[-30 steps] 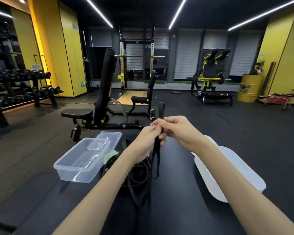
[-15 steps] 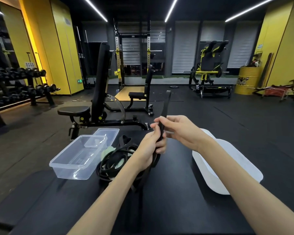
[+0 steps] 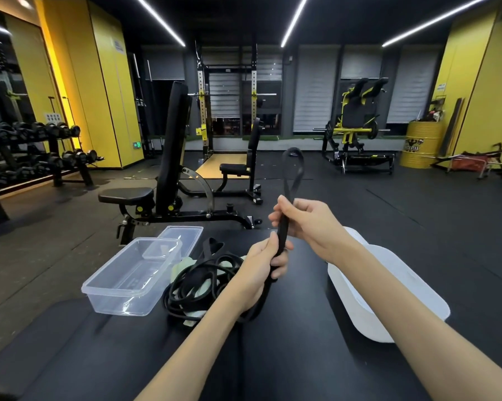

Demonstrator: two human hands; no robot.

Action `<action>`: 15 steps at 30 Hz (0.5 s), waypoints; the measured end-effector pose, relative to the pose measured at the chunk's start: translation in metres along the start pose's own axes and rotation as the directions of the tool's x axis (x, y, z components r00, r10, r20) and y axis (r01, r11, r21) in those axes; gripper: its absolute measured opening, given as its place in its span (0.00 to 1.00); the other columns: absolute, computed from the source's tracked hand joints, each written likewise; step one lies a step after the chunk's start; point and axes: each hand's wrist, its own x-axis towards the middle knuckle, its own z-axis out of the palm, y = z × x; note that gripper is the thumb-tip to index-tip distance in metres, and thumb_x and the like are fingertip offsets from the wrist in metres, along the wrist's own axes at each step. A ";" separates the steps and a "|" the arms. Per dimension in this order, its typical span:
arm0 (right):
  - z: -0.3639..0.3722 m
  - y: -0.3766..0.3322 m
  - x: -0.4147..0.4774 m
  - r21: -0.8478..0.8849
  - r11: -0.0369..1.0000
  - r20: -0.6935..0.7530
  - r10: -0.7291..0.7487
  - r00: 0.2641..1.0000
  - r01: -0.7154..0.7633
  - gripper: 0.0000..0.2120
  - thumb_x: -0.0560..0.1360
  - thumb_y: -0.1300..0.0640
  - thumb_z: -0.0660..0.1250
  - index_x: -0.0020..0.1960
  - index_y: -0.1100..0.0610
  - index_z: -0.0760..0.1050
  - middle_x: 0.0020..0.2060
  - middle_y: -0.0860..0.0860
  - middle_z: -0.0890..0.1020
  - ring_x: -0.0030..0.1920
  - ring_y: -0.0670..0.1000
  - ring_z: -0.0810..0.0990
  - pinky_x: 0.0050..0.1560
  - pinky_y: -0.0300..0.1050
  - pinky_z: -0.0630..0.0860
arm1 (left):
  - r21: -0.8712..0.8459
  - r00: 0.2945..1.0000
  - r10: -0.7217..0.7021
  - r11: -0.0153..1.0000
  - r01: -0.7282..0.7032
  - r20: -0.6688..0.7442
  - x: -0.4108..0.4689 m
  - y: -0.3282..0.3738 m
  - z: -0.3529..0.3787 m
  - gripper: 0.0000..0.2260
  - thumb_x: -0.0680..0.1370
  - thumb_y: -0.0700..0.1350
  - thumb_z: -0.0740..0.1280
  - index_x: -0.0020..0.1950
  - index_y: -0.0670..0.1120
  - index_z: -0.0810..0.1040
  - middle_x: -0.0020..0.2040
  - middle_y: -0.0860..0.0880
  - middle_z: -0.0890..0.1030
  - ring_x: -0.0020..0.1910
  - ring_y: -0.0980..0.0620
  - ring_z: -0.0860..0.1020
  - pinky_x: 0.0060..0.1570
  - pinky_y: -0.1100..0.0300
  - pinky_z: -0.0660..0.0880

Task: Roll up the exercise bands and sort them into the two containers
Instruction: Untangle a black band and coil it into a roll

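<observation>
Our left hand point(image 3: 260, 266) and right hand point(image 3: 309, 224) have drawn apart along the black band point(image 3: 283, 227), both gripping it above the bench point(image 3: 287, 357), and its loop now stands taller. Straightened, we judge; rolling comes next.

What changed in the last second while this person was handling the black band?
The black band has been fed upward: its looped end now stands much higher above the right hand. The left hand has dropped below the right, no longer beside it. Both still grip the band; the pile of bands, clear container and white container lie as before.
</observation>
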 end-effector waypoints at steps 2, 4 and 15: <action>-0.002 0.005 -0.005 -0.029 1.000 0.101 0.014 0.995 -0.011 0.10 0.77 0.57 0.65 0.51 0.65 0.78 0.45 0.56 0.84 0.32 0.49 0.73 0.42 0.43 0.75 | -0.054 1.000 -0.007 0.999 0.006 -0.016 0.002 0.006 0.000 0.18 0.83 0.55 0.50 0.43 0.47 0.71 0.27 0.54 0.59 0.24 0.56 0.58 0.33 0.58 0.55; -0.004 0.009 -0.006 -0.036 0.999 0.144 -0.002 0.990 0.007 0.08 0.78 0.60 0.64 0.54 0.63 0.78 0.49 0.55 0.84 0.33 0.47 0.72 0.47 0.41 0.76 | -0.088 1.000 -0.005 0.996 0.004 -0.017 0.003 0.010 0.000 0.17 0.83 0.55 0.50 0.43 0.47 0.69 0.27 0.54 0.59 0.24 0.56 0.58 0.34 0.57 0.54; -0.008 -0.012 0.009 -0.016 0.999 0.027 -0.035 0.999 0.035 0.07 0.78 0.63 0.63 0.51 0.66 0.78 0.44 0.54 0.83 0.44 0.51 0.82 0.49 0.47 0.79 | 0.061 1.000 0.015 0.998 -0.015 -0.006 -0.002 0.003 -0.003 0.18 0.84 0.51 0.50 0.46 0.43 0.75 0.30 0.52 0.71 0.32 0.53 0.72 0.41 0.63 0.69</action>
